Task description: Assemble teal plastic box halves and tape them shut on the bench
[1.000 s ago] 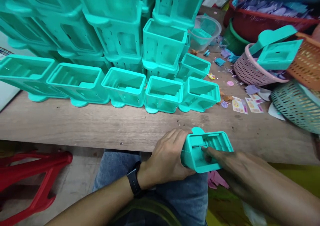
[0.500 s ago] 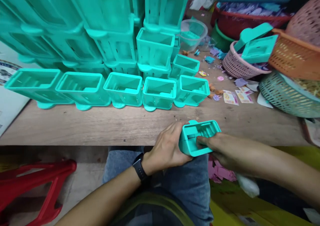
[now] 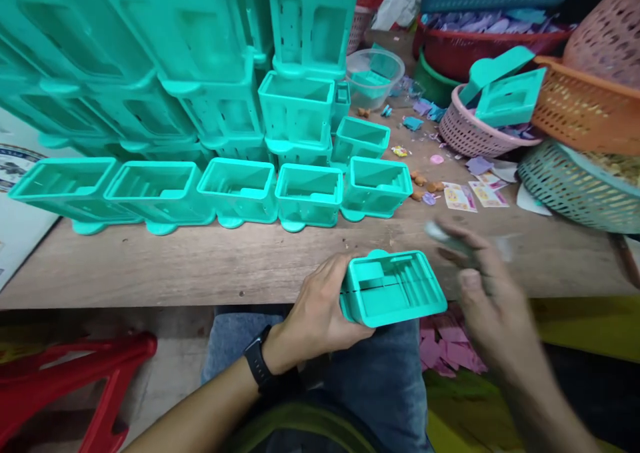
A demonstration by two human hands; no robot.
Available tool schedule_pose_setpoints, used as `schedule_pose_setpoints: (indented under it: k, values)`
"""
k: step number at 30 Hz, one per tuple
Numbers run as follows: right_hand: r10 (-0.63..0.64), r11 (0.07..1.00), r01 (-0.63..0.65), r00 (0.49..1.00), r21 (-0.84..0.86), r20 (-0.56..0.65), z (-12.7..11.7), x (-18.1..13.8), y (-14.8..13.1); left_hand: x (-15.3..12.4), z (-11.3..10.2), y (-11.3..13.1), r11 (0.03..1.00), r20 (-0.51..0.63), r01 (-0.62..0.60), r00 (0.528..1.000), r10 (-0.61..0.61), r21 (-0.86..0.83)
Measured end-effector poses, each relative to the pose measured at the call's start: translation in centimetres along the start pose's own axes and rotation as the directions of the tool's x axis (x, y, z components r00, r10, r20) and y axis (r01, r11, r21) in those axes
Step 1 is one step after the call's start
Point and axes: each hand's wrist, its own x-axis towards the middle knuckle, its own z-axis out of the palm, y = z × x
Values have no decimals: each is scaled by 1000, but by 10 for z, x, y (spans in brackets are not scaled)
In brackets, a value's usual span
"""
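My left hand (image 3: pixel 320 309) is wrapped round the near end of a teal plastic box (image 3: pixel 393 287), holding it open side up at the table's front edge, above my lap. My right hand (image 3: pixel 483 286) hovers just right of the box, blurred by motion, with something small and pale pinched at its fingertips that I cannot make out. A black watch sits on my left wrist (image 3: pixel 257 363).
A row of teal boxes (image 3: pixel 240 189) lines the wooden table (image 3: pixel 200 266), with a tall stack (image 3: pixel 165 53) behind. At right are a pink basket (image 3: pixel 473 133), an orange basket (image 3: pixel 583 109), a green basket (image 3: pixel 580 189), stickers (image 3: pixel 473 196). A red stool (image 3: pixel 75 379) stands at lower left.
My right hand has come off the teal box and moved out to its right. The box has been tipped flatter in my left hand.
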Motion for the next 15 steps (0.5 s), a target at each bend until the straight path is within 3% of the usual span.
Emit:
schedule_pose_setpoints:
  k: [3, 5, 10, 15]
  values:
    - [87, 902, -139, 986, 408, 144, 38, -9, 24, 0, -1, 0, 999, -8, -15, 1000, 15, 29]
    - [153, 832, -197, 980, 519, 126, 55, -15, 29, 1, -1, 2, 999, -12, -32, 999, 32, 35]
    - [270, 853, -225, 962, 472, -28, 65, -18, 18, 2, 0, 7, 998, -39, -17, 999, 20, 57]
    - [290, 855, -232, 955, 464, -57, 64, -17, 20, 1, 1, 8, 998, -30, -6, 1000, 8, 62]
